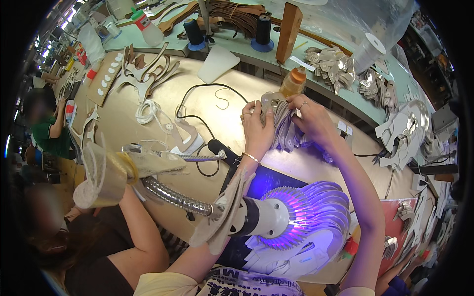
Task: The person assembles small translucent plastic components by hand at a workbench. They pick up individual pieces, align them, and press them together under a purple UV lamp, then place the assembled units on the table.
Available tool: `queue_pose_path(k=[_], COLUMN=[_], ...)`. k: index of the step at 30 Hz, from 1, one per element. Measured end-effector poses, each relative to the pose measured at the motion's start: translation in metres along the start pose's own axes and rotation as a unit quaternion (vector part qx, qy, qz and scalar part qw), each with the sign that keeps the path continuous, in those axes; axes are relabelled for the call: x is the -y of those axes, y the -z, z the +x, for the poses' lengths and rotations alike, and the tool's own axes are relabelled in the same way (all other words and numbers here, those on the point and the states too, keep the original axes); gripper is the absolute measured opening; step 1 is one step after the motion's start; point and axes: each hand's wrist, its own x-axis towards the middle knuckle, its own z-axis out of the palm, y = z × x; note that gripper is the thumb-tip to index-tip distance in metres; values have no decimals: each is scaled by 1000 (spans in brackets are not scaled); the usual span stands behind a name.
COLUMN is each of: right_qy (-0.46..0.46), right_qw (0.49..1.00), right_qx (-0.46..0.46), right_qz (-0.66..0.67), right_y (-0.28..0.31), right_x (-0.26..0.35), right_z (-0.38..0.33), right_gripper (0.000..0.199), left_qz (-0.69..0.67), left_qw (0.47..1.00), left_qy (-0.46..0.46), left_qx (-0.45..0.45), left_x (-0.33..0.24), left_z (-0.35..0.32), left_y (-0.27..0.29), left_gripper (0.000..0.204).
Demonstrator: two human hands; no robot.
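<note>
Near the far edge of the workbench, a bundle of thin grey cut pieces [284, 118] stands between my two hands. My left hand [258, 129] has its fingers closed round the bundle's left side. On the other side, my right hand [312, 118] pinches the top of the same pieces with thumb and fingers. More pieces hang below in layers, partly covered by my hands. Just behind them stands an orange-capped bottle of amber liquid [293, 83]. Closer to me, a fanned stack of grey-white cut pieces [326, 207] lies under a lamp [266, 217] shining violet-blue.
The lamp's flexible metal neck [177, 197] crosses below my left forearm. A black cable [195, 118] and a white cord coil [145, 112] lie left. Dark thread spools [262, 34] and piles of cut pieces [331, 69] stand beyond. A co-worker's arm [140, 232] rests at the left.
</note>
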Motion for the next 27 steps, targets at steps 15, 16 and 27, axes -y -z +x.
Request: queue_pose_path(k=[15,16,27], right_qy=[55,59,30], right_qw=[997,996,998], right_qx=[-4,-9,19], right_qz=[-56,-61,-53], right_y=[4,5,9], right_x=[8,9,9], right_z=[-1,-1,-1], right_gripper=[24,25,34], left_qz=[-241,-244,-193], left_qw=[963,961,976], left_qy=[106,114,51], left_qx=[64,70,84], left_x=[-4,-3,-8], left_z=[9,10,8], left_y=[13,14,16], left_gripper=[30,30,33])
